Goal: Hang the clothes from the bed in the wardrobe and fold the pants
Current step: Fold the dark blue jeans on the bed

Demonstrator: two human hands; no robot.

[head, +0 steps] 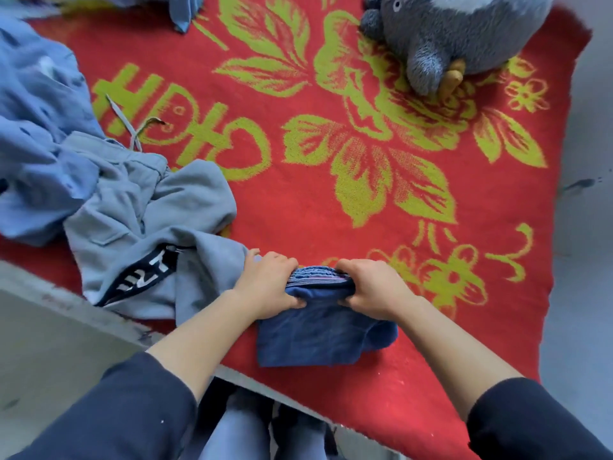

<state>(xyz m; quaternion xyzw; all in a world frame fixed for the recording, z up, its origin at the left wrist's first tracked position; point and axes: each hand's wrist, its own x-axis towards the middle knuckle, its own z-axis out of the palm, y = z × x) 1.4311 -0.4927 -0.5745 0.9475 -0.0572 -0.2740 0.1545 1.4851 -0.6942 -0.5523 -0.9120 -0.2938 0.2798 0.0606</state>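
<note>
A folded pair of dark blue pants (318, 336) is seen lying on a red blanket (331, 200) patterned with yellow-green flowers and leaves, close to the blanket's near edge. The far, bunched edge of the bundle, where several layers of cloth are stacked, is gripped from both sides. The left hand (267, 287) is curled over the left end of that edge with the thumb tucked under the fabric, and the right hand (371, 288) is curled over the right end in the same way, so that cloth is pinched in each hand. The two hands are set near each other, with only a short stretch of the ribbed edge visible between them. Dark sleeves (116, 413) are pushed up on both forearms. Just to the left of the left hand, a crumpled pair of grey sweatpants (142, 220) is spread on the blanket, marked by a black band with white lettering that cannot be read. A light blue garment (36, 127) is heaped beside and partly over the sweatpants at the left border. A grey plush toy (457, 38) is placed at the far right corner of the blanket, well apart from the hands. A pale grey surface (49, 343) at lower left is possibly the bed's frame.
</note>
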